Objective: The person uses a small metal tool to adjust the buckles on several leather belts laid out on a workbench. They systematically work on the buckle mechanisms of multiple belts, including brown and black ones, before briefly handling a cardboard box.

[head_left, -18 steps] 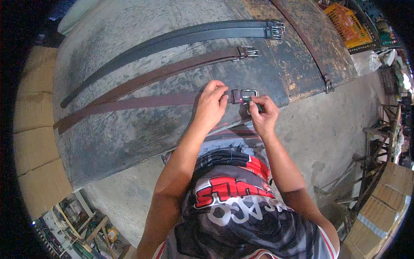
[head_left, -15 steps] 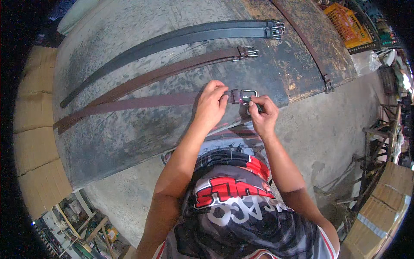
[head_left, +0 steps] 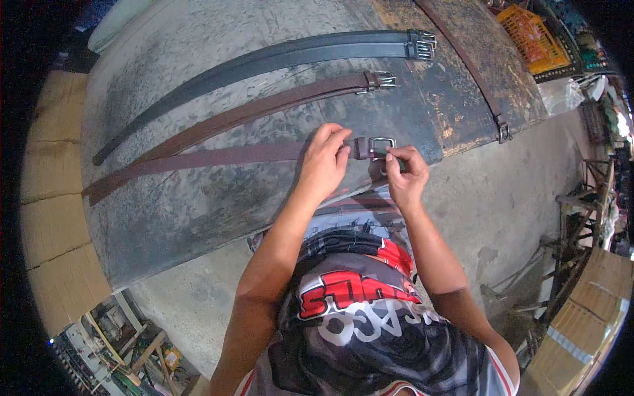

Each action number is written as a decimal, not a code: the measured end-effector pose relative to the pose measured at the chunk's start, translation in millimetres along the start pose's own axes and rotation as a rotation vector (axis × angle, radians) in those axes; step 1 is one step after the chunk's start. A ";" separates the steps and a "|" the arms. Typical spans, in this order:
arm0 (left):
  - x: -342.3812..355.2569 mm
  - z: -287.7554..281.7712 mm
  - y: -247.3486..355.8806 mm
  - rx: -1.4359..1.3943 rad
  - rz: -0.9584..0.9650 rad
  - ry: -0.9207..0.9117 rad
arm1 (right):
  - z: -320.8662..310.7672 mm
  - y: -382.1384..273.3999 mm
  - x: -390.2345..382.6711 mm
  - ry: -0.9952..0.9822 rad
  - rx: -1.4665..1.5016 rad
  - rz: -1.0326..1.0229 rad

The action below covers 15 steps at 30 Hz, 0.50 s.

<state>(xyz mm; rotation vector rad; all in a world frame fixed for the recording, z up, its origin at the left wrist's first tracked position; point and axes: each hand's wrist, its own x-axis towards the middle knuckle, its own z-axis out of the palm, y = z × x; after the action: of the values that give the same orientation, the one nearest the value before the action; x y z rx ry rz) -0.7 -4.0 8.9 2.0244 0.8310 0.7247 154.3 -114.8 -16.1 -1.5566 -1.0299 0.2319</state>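
A dark brown belt [head_left: 228, 156] lies across the table, its strap running left and its metal buckle [head_left: 383, 143] by my hands. My left hand [head_left: 325, 158] is closed over the strap just left of the belt loop, fingers curled and holding it against the table. At the buckle's lower right edge, my right hand [head_left: 406, 173] is closed in a pinch. Between its thumb and forefinger is a small dark, greenish thing, mostly hidden by the fingers. Beyond lie another pair of brown belts [head_left: 257, 104] and black belts [head_left: 284, 54], buckles to the right.
The dark, worn table [head_left: 198, 231] has its near edge against my body. Another brown belt [head_left: 472, 69] lies at the right, its buckle at the table's edge. Cardboard [head_left: 59, 224] borders the left side. A yellow crate [head_left: 531, 39] stands far right; a cardboard box [head_left: 588, 323] is lower right.
My right hand has shifted slightly right and down, showing more of the buckle and of the dark greenish thing. My left hand and the belts have stayed nearly where they were.
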 end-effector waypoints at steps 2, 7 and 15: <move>-2.9 -0.9 8.3 0.002 0.100 -0.030 | 1.0 9.2 -2.2 0.076 0.103 0.074; -19.7 14.1 26.4 0.472 0.230 -0.129 | 6.0 -3.9 7.0 0.192 0.424 0.351; -25.6 6.3 28.0 0.485 0.332 -0.155 | 6.7 -3.7 9.8 0.178 0.387 0.360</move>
<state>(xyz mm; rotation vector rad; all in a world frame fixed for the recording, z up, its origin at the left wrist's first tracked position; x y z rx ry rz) -3.6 -39.1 24.3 2.6609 0.6256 0.5690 153.9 -103.4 -10.9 -1.3677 -0.5220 0.5009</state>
